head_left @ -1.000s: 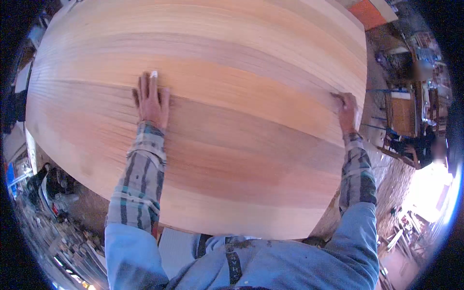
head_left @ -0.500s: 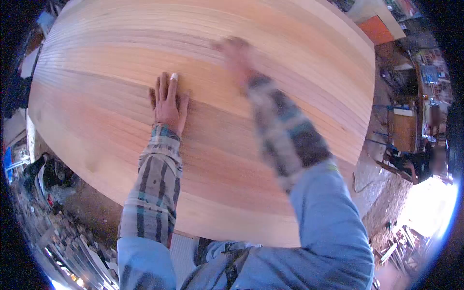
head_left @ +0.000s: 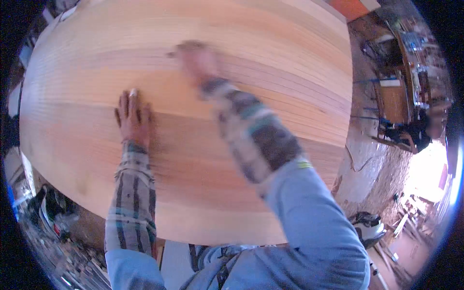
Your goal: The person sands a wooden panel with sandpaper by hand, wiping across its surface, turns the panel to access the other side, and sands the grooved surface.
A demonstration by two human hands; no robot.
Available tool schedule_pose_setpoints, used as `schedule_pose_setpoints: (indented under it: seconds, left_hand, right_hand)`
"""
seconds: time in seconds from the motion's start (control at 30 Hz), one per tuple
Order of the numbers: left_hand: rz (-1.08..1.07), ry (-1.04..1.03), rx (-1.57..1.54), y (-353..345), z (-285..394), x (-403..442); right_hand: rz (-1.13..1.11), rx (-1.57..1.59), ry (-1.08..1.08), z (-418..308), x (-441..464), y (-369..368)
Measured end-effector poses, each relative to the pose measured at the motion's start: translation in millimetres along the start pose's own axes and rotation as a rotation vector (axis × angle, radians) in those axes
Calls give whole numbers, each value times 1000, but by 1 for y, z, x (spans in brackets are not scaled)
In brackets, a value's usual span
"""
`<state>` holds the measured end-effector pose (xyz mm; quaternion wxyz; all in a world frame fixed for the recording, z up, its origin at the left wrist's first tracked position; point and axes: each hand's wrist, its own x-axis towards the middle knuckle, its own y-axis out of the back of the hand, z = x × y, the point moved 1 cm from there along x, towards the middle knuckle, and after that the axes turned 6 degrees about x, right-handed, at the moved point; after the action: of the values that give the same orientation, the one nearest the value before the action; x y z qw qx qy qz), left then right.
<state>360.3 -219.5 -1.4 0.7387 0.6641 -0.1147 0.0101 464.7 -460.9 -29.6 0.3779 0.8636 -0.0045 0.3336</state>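
A wide wooden panel [head_left: 217, 193] made of joined boards in pale, orange and brownish tones fills most of the view. My left hand [head_left: 133, 118] lies flat on its left half, fingers spread, with something white on one fingertip. Further up the panel, near the middle, my right hand [head_left: 197, 63] is smeared by motion. Its fingers cannot be made out clearly, nor whether anything is under them.
Another person [head_left: 415, 135] in dark clothing is at the far right, near a brown wooden piece [head_left: 394, 101]. Wood scraps [head_left: 72, 261] lie at the lower left. An orange board [head_left: 350, 7] is beyond the upper right corner. A black and white object [head_left: 369, 229] sits at the lower right.
My right hand has swept from the panel's right edge to the upper middle, moving further left since the second frame. My left hand stays flat on the panel. The whole view has shifted slightly.
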Motion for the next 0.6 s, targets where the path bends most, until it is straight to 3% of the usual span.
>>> schedule_pose_setpoints:
  seconds: [0.07,0.17,0.27,0.4,0.43,0.5,0.6]
  left_hand:
    - [34,-41,-32,-2,-14,-4]
    - [33,-45,50,-11,-24,-9]
    - [33,-68,3,-9,-19,-6]
    - [48,-49,64,-10,-17,-3]
    - [31,-47,45,-9,-16,-3]
    - [27,-51,26,-6,-13,-3]
    - [28,-76,10,-2,-13,0]
  right_hand:
    - [-314,-304,-283,-42,39,7]
    - [-177,-257,-228,5,-45,77]
    - [-208,-336,-254,72,-173,239]
    - [-173,-631,-624,102,-294,473]
    - [-163,-785,-745,93,-297,496]
    - [-212,-867,-768,114,-299,496]
    - [-88,-425,-633,117,-278,421]
